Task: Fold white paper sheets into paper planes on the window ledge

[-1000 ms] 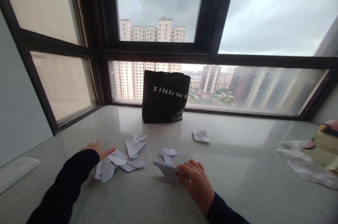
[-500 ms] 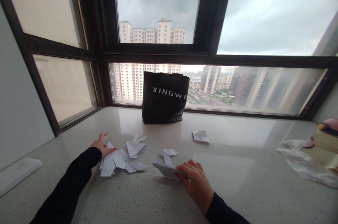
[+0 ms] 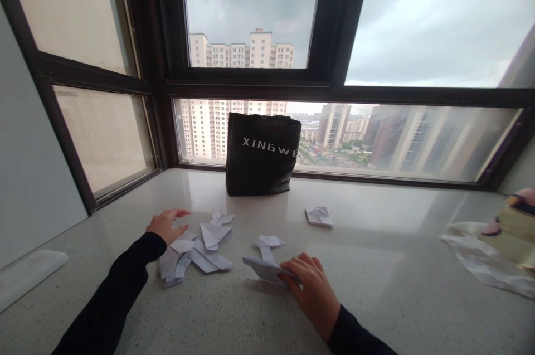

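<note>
My left hand (image 3: 166,224) hovers just above a heap of folded white paper pieces (image 3: 190,254) on the speckled stone sill (image 3: 368,288), fingers spread and curved, thumb near the top piece. My right hand (image 3: 312,288) lies on the sill with its fingers curled over the edge of a folded white paper sheet (image 3: 264,268), holding it slightly raised. Behind that sheet lies a small folded paper shape (image 3: 268,242). Two more paper shapes sit farther back, one in the middle (image 3: 215,229) and one to the right (image 3: 319,215).
A black bag with white letters (image 3: 261,154) stands against the window at the back. A white flat object (image 3: 29,274) lies at the left edge. Crumpled clear plastic (image 3: 489,266) and a gold-coloured packet (image 3: 516,229) are at the right.
My left hand has moved from the left side of the paper heap up and to the right, lifting off it. The heap has shifted a little. My right hand has stayed put.
</note>
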A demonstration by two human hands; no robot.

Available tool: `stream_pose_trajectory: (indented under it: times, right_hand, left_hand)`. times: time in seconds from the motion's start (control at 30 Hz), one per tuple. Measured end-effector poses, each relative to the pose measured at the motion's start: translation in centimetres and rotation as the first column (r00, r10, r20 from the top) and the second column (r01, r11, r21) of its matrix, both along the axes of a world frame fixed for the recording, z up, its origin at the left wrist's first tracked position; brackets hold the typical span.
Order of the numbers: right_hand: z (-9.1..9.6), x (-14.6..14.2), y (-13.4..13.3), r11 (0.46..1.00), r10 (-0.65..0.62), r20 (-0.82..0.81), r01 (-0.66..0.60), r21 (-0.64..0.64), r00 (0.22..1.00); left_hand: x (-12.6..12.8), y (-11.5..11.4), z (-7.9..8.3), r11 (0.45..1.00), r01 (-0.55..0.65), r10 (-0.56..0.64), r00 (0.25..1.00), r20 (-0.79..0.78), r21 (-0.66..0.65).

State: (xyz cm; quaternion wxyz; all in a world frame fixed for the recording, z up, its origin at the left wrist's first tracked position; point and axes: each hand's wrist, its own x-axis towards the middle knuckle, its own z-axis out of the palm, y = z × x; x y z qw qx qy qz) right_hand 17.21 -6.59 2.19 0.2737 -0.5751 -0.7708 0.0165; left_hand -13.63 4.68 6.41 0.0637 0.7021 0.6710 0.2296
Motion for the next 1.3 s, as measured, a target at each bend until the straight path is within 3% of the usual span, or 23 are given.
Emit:
stream_pose_trajectory:
  times: [0.03,0.1,0.17,0.33,0.53,0.63,0.73,0.8,0.9,1.03,1.2,1.3]
  right_hand:
    - [0.0,0.0,0.0,1.000,0.002,0.000,-0.002,0.002,1.000]
    - [0.1,-0.1,0.0,1.000,0.006,-0.003,-0.006,0.001,1.000]
    - [0.2,-0.1,0.0,1.000,0.005,-0.008,-0.005,-0.009,1.000]
    - [0.2,-0.1,0.0,1.000,0.003,-0.015,-0.003,-0.028,1.000]
    - [0.3,-0.5,-0.3,0.997,0.066,-0.050,-0.064,0.044,0.997]
    - [0.8,-0.9,-0.9,0.984,0.148,-0.058,-0.141,0.112,0.987]
    - [1.2,-1.4,-1.6,0.962,0.224,-0.039,-0.215,0.167,0.974]
    - [1.4,-1.7,-1.9,0.948,0.233,-0.018,-0.223,0.226,0.972]
    - [1.6,-2.1,-2.1,0.931,0.214,0.003,-0.204,0.304,0.977]
    - [1.6,-2.1,-1.7,0.941,0.244,0.024,-0.243,0.234,0.969]
    - [1.2,-0.7,-0.6,0.981,0.140,0.031,-0.143,0.130,0.990]
    - [0.9,0.1,-0.1,0.988,0.126,0.047,-0.129,0.084,0.991]
  left_hand:
    - [0.6,-0.4,-0.2,0.995,0.096,-0.096,0.995,0.007,-0.028]
    - [2.0,-1.2,-0.7,0.898,0.412,-0.411,0.911,0.043,-0.155]
    - [3.2,-2.0,-1.0,0.819,0.526,-0.540,0.841,0.001,-0.230]
    - [5.0,-2.7,-1.1,0.867,0.425,-0.482,0.847,-0.224,-0.259]
    - [6.6,-3.4,0.0,0.904,0.395,-0.425,0.868,-0.258,-0.162]
    - [7.6,-4.0,0.7,0.881,0.466,-0.472,0.859,-0.200,-0.079]
    - [8.9,-5.1,1.3,0.806,0.591,-0.590,0.804,-0.077,-0.002]
    - [10.1,-6.1,1.4,0.754,0.657,-0.657,0.754,0.003,0.004]
    - [11.7,-7.5,0.8,0.730,0.681,-0.678,0.732,0.067,-0.052]
    - [12.0,-7.4,-0.2,0.677,0.730,-0.698,0.678,0.232,-0.094]
    - [9.9,-5.4,-0.7,0.692,0.707,-0.666,0.702,0.252,-0.145]
    - [9.7,-4.9,-1.2,0.673,0.726,-0.653,0.674,0.345,-0.145]
